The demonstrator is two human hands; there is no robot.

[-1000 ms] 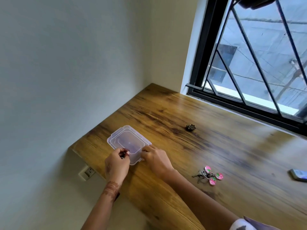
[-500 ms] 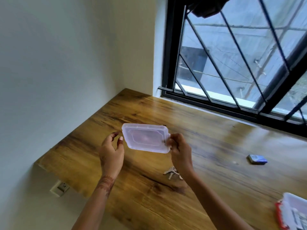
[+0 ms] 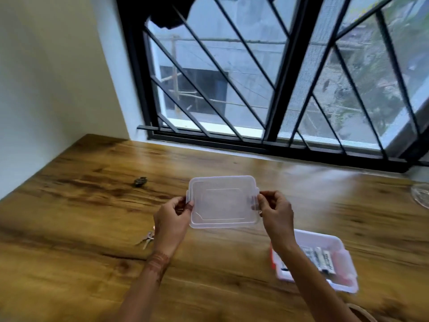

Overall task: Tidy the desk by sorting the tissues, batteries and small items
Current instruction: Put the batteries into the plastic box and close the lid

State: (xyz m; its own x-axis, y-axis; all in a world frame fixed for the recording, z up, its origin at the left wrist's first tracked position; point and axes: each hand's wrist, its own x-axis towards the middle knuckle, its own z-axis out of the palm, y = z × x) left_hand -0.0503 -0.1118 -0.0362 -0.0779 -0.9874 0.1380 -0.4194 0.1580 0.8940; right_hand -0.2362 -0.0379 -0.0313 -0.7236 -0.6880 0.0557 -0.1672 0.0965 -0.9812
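A clear plastic lid [image 3: 224, 202] hangs above the wooden desk [image 3: 92, 228], held level between both hands. My left hand [image 3: 171, 219] pinches its left edge and my right hand [image 3: 276, 213] pinches its right edge. Below my right forearm sits an open white container [image 3: 334, 246] with red clips, and several batteries [image 3: 321, 260] lie inside it. A bunch of keys [image 3: 146, 239] lies on the desk, partly hidden behind my left wrist. A small dark object [image 3: 141, 181] rests further back on the left.
A barred black window frame [image 3: 278, 89] runs along the desk's far edge. The white wall [image 3: 46, 77] bounds the left side. A glass dish's rim [image 3: 421, 197] shows at the right edge. A woven rim [image 3: 362, 313] peeks in at the bottom right.
The lid has been lifted off the desk's left end and carried right, now held by both hands. My view swung right, bringing the container with batteries into sight.
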